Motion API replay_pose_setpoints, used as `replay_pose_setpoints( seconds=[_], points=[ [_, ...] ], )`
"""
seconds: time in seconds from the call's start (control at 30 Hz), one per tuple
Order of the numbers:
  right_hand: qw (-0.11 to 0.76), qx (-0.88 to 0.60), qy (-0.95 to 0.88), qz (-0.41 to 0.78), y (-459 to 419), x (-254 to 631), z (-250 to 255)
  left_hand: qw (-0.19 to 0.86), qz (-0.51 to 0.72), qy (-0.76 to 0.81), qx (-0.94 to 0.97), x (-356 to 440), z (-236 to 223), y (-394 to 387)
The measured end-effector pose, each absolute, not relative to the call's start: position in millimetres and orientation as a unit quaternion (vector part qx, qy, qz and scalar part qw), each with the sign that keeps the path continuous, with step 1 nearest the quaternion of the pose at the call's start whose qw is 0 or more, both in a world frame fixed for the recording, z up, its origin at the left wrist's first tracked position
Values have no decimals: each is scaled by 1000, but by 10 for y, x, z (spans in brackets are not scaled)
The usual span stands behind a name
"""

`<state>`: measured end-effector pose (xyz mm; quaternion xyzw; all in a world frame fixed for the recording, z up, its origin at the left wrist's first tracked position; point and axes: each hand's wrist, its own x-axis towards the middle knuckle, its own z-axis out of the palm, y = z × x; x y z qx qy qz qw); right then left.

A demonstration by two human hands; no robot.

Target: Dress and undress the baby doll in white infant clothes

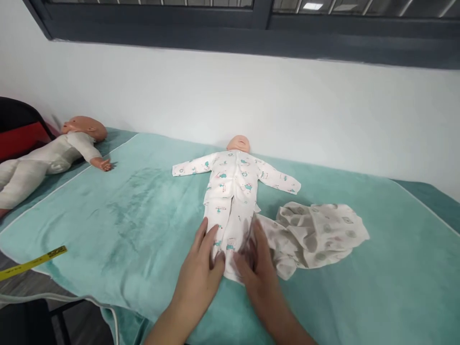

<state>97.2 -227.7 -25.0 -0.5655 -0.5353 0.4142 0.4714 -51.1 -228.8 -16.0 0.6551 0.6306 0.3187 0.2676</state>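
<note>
A: Looked first inside the clothes. Found what?

B: Found a doll (238, 143), dressed in a white jacket (235, 173) and white trousers (240, 220), both printed with small teal and reddish pictures. Saw the head above the collar, and both sleeves spread wide.

A: Lay where, exactly?

B: Lay flat on the bench (143, 201), head toward the white wall (215, 91), under a window with a dark frame (266, 36).

A: And noticed what about the grip?

B: On the left hand (199, 275), saw a released grip, with curved fingers at the outer side of the trousers. On the right hand (261, 274), blurred at the other side, could not tell if released or clenched.

A: Saw other things too?

B: Yes. Saw a crumpled printed cloth (319, 235) just beside the trousers, and a second doll (50, 155) at the far left, wrapped in whitish fabric. Noticed also the soft teal cover (108, 230), a yellow strip (36, 262) with dark marks, and a dark floor (84, 323).
</note>
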Motion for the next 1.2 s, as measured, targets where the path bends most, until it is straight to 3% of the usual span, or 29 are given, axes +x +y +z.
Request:
replay_pose_setpoints(
  seconds=[0.1, 0.33, 0.47, 0.6, 0.77, 0.87, 1.03, 1.2],
  points=[
    [486, -588, -524, 380, -2052, 1104, -217, 277, 316, 625, 658, -436, -158, -2278],
    [425, -589, -559, 400, -1697, 1160, -137, 266, 375, 611, 644, -394, -254, -2385],
    [451, -523, -551, 468, -1689, 1259, -49, 299, 407, 609, 611, -459, -223, -2430],
    [466, -553, -538, 434, -1586, 1361, 61, 301, 434, 609, 592, -511, -115, -2336],
    [499, -566, -606, 251, -920, 1186, 277, 264, 531, 566, 573, -504, 175, -1465],
    [433, -602, -654, 147, -288, 1017, 431, 256, 541, 542, 590, -394, 322, -594],
    [268, -704, -648, 115, 392, 964, 512, 241, 422, 570, 663, -177, 345, 421],
    [287, -685, -657, 128, 509, 1113, 419, 180, 354, 559, 728, -140, 263, 511]
  ],
)
